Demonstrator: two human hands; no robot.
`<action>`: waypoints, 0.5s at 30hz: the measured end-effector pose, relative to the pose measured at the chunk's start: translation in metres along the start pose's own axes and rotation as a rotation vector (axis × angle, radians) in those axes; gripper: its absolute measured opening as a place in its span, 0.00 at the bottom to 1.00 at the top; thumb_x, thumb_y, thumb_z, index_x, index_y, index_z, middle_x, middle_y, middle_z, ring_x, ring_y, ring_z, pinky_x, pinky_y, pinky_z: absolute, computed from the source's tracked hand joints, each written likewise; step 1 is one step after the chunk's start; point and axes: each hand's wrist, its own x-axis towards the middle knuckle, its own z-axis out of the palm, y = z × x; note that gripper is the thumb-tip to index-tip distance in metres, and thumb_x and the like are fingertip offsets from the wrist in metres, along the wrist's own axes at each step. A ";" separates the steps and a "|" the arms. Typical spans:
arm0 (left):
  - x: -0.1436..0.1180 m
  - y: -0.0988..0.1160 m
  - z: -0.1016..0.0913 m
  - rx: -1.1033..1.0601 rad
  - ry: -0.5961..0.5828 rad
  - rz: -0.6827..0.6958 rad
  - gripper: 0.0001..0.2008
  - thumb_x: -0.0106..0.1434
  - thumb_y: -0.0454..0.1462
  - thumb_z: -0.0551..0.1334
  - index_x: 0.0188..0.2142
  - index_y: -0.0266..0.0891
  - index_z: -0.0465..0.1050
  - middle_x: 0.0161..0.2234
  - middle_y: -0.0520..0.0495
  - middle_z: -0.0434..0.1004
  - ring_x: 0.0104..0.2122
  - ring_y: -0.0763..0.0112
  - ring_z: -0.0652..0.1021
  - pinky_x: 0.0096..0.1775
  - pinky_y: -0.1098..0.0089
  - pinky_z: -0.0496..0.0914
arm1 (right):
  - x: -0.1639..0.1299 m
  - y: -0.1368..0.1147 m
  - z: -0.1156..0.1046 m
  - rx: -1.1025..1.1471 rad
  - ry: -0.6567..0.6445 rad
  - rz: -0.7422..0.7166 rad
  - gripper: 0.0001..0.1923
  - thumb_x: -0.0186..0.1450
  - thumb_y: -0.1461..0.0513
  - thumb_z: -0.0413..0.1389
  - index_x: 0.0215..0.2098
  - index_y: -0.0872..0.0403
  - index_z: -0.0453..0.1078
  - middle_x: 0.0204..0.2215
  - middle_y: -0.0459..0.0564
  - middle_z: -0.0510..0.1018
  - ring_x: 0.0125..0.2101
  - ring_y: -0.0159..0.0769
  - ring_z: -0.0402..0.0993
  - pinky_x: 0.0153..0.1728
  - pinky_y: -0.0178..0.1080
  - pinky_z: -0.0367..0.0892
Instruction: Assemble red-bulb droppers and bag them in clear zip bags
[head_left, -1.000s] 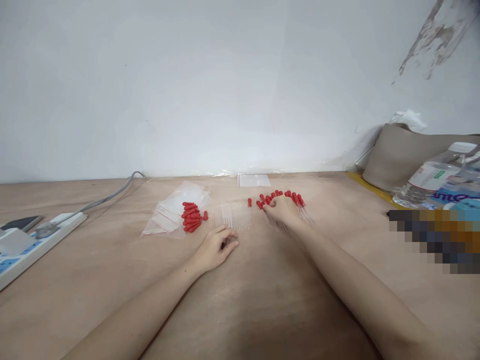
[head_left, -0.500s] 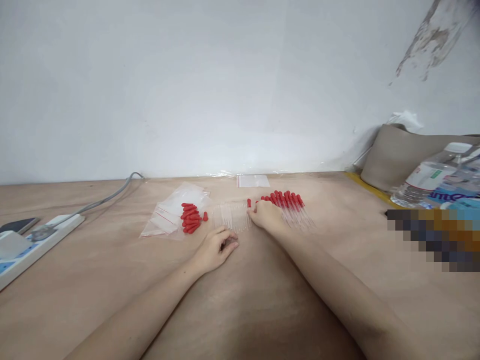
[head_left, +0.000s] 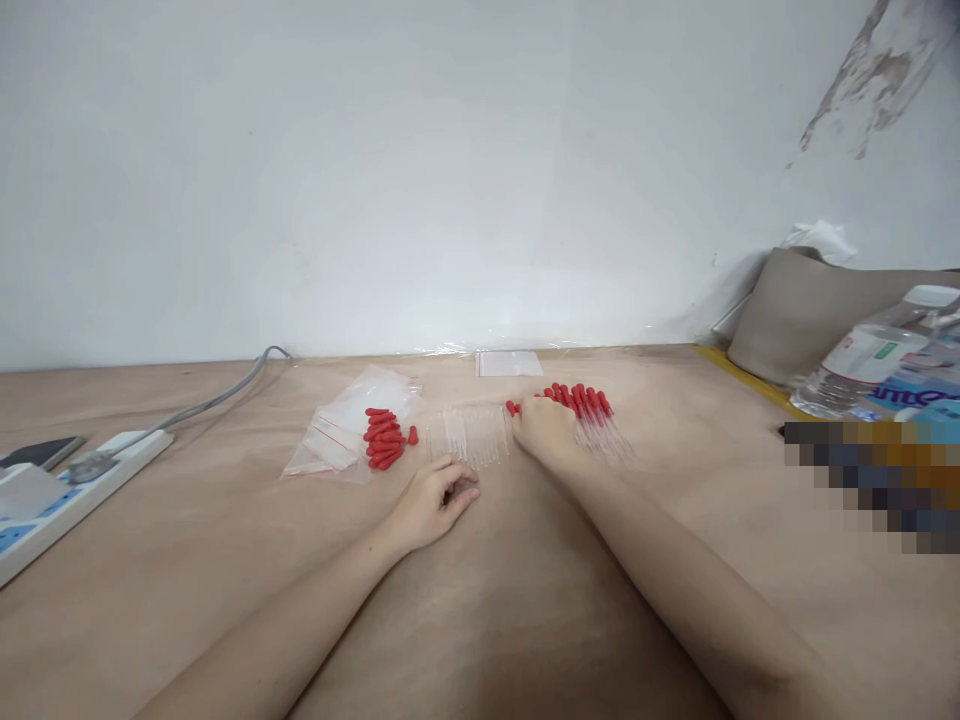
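Observation:
My left hand point(head_left: 437, 497) rests on the wooden table point(head_left: 480, 600) with its fingers curled in, and I see nothing in it. Just beyond it lies a row of clear glass tubes point(head_left: 469, 435). My right hand point(head_left: 545, 430) lies palm down at the left end of a row of droppers with red caps point(head_left: 589, 408). Its fingertips are closed down on one red-capped dropper point(head_left: 512, 407). A pile of loose red caps point(head_left: 386, 438) sits left of the tubes, on clear zip bags point(head_left: 334, 432).
A small clear bag point(head_left: 508, 362) lies by the wall. At far left are a white power strip point(head_left: 52, 490) with a grey cable point(head_left: 217, 395) and a phone point(head_left: 41, 452). Water bottles point(head_left: 874, 365) and a beige pouch point(head_left: 802, 305) stand at right.
My right hand reached left from the dropper row to a stray dropper, then drew it back right toward the row. My left hand stayed put.

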 end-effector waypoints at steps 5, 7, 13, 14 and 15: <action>0.000 -0.003 -0.002 0.109 0.048 0.008 0.06 0.60 0.36 0.55 0.35 0.39 0.69 0.30 0.49 0.68 0.28 0.72 0.69 0.31 0.71 0.64 | -0.004 -0.008 0.002 -0.003 -0.045 -0.028 0.15 0.60 0.58 0.47 0.37 0.57 0.71 0.35 0.59 0.75 0.36 0.45 0.72 0.32 0.40 0.64; 0.003 -0.009 -0.011 0.288 0.192 -0.018 0.06 0.59 0.38 0.56 0.33 0.39 0.69 0.31 0.46 0.68 0.33 0.67 0.68 0.36 0.66 0.63 | -0.004 -0.011 0.004 0.000 -0.083 -0.020 0.14 0.58 0.59 0.48 0.36 0.58 0.71 0.35 0.60 0.75 0.35 0.45 0.73 0.31 0.41 0.64; 0.012 -0.033 -0.043 0.737 0.425 -0.120 0.08 0.58 0.41 0.57 0.28 0.39 0.69 0.42 0.41 0.66 0.44 0.52 0.64 0.45 0.50 0.52 | -0.007 -0.018 0.009 0.015 -0.105 -0.013 0.12 0.58 0.63 0.48 0.35 0.60 0.71 0.33 0.62 0.75 0.34 0.44 0.73 0.30 0.39 0.63; 0.012 -0.035 -0.045 0.743 0.416 -0.113 0.09 0.58 0.41 0.58 0.27 0.38 0.69 0.43 0.41 0.65 0.45 0.51 0.63 0.46 0.48 0.51 | -0.007 -0.019 0.009 0.016 -0.098 -0.009 0.12 0.59 0.63 0.47 0.35 0.61 0.70 0.33 0.62 0.75 0.34 0.44 0.73 0.30 0.39 0.63; 0.012 -0.037 -0.045 0.741 0.408 -0.105 0.09 0.58 0.41 0.58 0.26 0.38 0.69 0.44 0.40 0.65 0.46 0.50 0.63 0.46 0.47 0.49 | -0.008 -0.019 0.009 0.014 -0.089 -0.003 0.13 0.59 0.63 0.47 0.37 0.62 0.69 0.33 0.63 0.75 0.34 0.44 0.73 0.30 0.39 0.63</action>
